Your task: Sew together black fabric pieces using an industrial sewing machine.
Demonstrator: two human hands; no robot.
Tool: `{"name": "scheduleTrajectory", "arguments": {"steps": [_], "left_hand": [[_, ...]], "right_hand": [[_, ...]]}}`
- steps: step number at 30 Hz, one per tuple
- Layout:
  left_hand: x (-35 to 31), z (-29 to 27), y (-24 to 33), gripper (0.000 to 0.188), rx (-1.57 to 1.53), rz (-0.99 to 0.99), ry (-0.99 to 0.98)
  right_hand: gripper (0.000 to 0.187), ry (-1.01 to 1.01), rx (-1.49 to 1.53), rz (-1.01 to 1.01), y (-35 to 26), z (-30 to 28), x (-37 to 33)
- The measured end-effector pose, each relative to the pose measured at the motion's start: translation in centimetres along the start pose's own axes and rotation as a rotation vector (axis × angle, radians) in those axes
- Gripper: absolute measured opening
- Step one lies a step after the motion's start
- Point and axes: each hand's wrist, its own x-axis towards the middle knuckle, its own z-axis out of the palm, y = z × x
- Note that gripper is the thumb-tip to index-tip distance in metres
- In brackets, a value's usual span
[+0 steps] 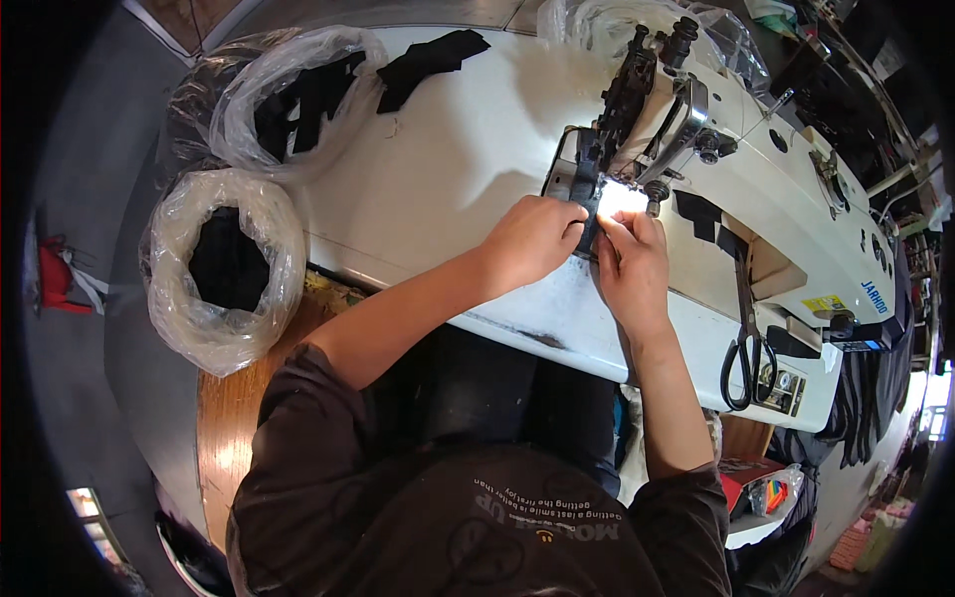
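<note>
Black fabric strip point(586, 184): lying beside the lit needle area of the sewing machine point(751, 154) on the bench point(448, 139), apparently being lined up for stitching. Pinching its near end with the left hand point(532, 237); holding the right hand point(640, 267) curled alongside, too glaring to tell its grip. Probably calling next for feeding straight.

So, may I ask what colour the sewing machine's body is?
The sewing machine's body is white, best seen in the head view.

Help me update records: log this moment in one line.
left hand: touching black fabric strip | right hand: alongside strip, grip unclear | sewing machine: light on | black-handled scissors: right of hands
</note>
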Motion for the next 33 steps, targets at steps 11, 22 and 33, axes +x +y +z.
{"name": "scheduleTrajectory", "arguments": {"steps": [11,22,33], "left_hand": [[-0.1,-0.6,0.0,0.022,-0.008,0.005,-0.051],[-0.7,-1.3,-2.3,0.018,0.191,0.521,0.081],[-1.7,-0.6,-2.8,0.027,0.258,0.55,0.121]], "right_hand": [[0.03,0.006,-0.007,0.003,-0.8,-0.3,0.0],[0.028,0.032,-0.024,-0.018,-1.0,-0.2,-0.3],[0.021,0.054,-0.097,-0.122,-1.4,-0.2,-0.1]]}}
